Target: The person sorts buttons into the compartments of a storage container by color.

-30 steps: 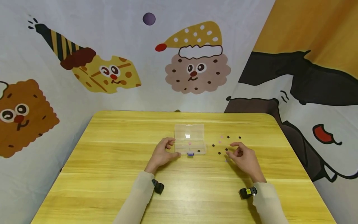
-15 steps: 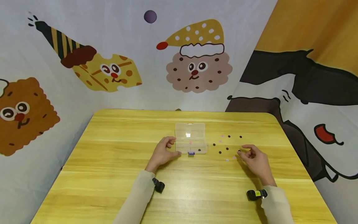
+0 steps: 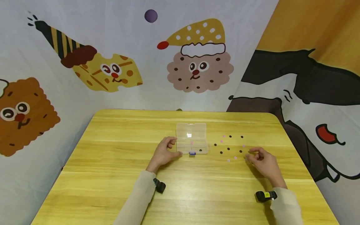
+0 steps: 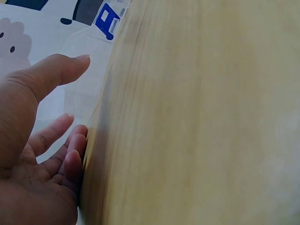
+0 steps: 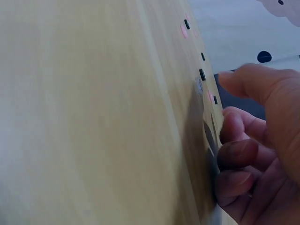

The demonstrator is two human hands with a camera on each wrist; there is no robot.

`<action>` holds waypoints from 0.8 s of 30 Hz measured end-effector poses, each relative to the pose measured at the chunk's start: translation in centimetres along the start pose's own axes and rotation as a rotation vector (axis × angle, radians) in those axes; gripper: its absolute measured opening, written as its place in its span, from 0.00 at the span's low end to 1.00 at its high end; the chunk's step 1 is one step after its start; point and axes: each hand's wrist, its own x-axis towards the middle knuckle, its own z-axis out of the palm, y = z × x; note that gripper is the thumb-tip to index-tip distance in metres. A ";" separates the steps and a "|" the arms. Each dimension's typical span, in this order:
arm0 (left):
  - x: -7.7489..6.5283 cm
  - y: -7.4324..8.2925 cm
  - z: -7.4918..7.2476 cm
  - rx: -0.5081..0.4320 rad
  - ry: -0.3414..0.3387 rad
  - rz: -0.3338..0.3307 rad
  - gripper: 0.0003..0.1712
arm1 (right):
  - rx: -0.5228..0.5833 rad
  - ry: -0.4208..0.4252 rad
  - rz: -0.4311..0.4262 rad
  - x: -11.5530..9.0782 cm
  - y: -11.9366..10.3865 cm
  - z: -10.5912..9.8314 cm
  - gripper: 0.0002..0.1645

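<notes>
My left hand [image 3: 165, 153] holds the left end of a small clear plastic compartment box [image 3: 184, 150], thumb at its front corner and fingers at its left side. The box's lid [image 3: 191, 129] stands open at the back, and a blue latch [image 3: 192, 153] sits at the front. Inside are one pink piece [image 3: 192, 142] and one black piece [image 3: 200, 150]. My right hand [image 3: 264, 162] hovers low at the right of the scattered pieces, its fingers loosely curled and thumb apart, with nothing visible between them. Nearest to it lie a black disc [image 3: 240, 151] and a pink disc [image 3: 243, 146].
Several more small black discs [image 3: 228, 149] and pink discs [image 3: 235, 157] are spread over the wooden table [image 3: 135, 200] between the box and my right hand. Behind the table hangs a cloth [image 3: 126, 28] printed with cartoon figures.
My right hand has moved to the right across the table, uncovering black and pink discs that it hid before. The left hand stays at the box.
</notes>
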 end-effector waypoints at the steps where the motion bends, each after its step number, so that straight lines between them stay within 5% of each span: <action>1: 0.0 0.0 0.0 -0.001 -0.001 0.001 0.39 | -0.009 -0.019 -0.001 0.0 0.1 -0.1 0.28; 9: -0.1 0.1 0.0 -0.008 0.001 0.002 0.39 | -0.031 -0.121 -0.023 -0.2 0.3 -0.6 0.27; 24: 0.0 0.2 0.0 -0.008 0.003 0.013 0.39 | -0.073 -0.127 -0.050 -0.4 -0.3 -0.4 0.19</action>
